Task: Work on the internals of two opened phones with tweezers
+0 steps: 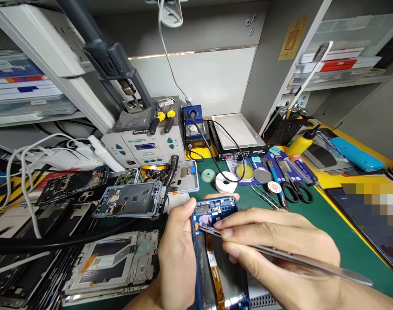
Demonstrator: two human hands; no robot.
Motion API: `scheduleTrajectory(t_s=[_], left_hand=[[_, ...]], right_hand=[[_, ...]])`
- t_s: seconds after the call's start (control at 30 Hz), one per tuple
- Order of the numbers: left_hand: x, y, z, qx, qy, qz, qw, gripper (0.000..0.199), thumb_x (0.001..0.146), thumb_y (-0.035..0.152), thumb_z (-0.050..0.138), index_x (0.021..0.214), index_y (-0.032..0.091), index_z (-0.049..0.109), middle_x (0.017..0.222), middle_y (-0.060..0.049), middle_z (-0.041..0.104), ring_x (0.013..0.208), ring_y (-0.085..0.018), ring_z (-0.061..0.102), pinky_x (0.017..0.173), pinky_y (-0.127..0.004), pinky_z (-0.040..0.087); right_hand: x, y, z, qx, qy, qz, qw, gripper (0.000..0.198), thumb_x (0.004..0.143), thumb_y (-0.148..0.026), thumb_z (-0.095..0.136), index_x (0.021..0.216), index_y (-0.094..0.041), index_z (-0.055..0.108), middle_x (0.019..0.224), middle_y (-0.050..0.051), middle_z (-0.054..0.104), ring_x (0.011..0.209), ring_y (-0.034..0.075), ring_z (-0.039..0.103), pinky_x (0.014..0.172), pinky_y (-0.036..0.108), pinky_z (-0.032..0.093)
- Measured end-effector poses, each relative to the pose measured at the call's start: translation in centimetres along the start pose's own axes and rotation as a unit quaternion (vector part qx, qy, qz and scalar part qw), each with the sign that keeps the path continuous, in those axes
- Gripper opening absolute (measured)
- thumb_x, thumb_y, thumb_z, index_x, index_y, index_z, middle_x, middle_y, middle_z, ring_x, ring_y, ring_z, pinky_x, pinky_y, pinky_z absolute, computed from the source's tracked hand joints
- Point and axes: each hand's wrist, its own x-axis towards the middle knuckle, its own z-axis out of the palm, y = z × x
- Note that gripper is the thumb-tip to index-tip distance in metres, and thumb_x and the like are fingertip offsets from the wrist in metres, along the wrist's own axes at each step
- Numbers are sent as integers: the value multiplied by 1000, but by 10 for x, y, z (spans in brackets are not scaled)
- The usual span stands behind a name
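My left hand (179, 254) is wrapped round the left side and top of an opened phone frame (230, 254) with a blue rim. An orange flex cable (216, 275) with a white label runs down its bare metal interior. My right hand (280, 245) pinches a pair of metal tweezers (300, 257) between thumb and fingers. The tweezers' tips reach the upper left of the phone frame, close to a small gold connector; whether they touch or grip it I cannot tell. A pinkish patch shows just above the tips.
A soldering station (148, 148) and a heating plate (237, 133) stand at the back. Several phone parts (115, 262) are piled left. Scissors (296, 191), a white spool (225, 182) and a yellow bottle (301, 142) lie or stand on the right. A black hose (70, 243) crosses from the left.
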Motion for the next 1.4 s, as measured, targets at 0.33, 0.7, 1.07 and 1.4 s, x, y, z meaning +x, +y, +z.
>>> scheduleTrajectory(t_s=[0.33, 0.7, 1.07, 1.4], left_hand=[[5, -2, 11, -7, -6, 0, 1000, 42, 87, 41, 55, 114, 16, 74, 87, -10, 74, 90, -29, 68, 90, -42, 51], [5, -1, 7, 24, -38, -4, 999, 47, 92, 45, 45, 108, 13, 76, 86, -12, 73, 91, -30, 68, 91, -43, 51], [6, 0, 6, 40, -46, 6, 998, 52, 92, 46, 43, 117, 10, 70, 89, -12, 72, 91, -30, 68, 92, -44, 49], [5, 2, 8, 34, -61, -2, 998, 51, 87, 46, 50, 117, 11, 70, 89, -11, 72, 95, -32, 68, 91, -45, 49]], right_hand=[[-4, 4, 2, -27, -5, -29, 999, 15, 80, -2, 74, 87, -14, 79, 87, 3, 84, 84, 14, 80, 89, 8, 58], [-5, 4, 1, -61, -28, -49, 997, 14, 81, -3, 71, 88, -13, 77, 86, 2, 84, 81, 15, 80, 80, 14, 62], [-6, 7, 1, -79, -36, -80, 993, 11, 88, -6, 68, 94, -12, 73, 92, 5, 84, 88, 14, 80, 90, 12, 57], [-1, 1, 5, 1, 9, -27, 1000, 17, 77, 4, 74, 86, -10, 79, 84, 7, 83, 82, 14, 80, 89, 7, 56]])
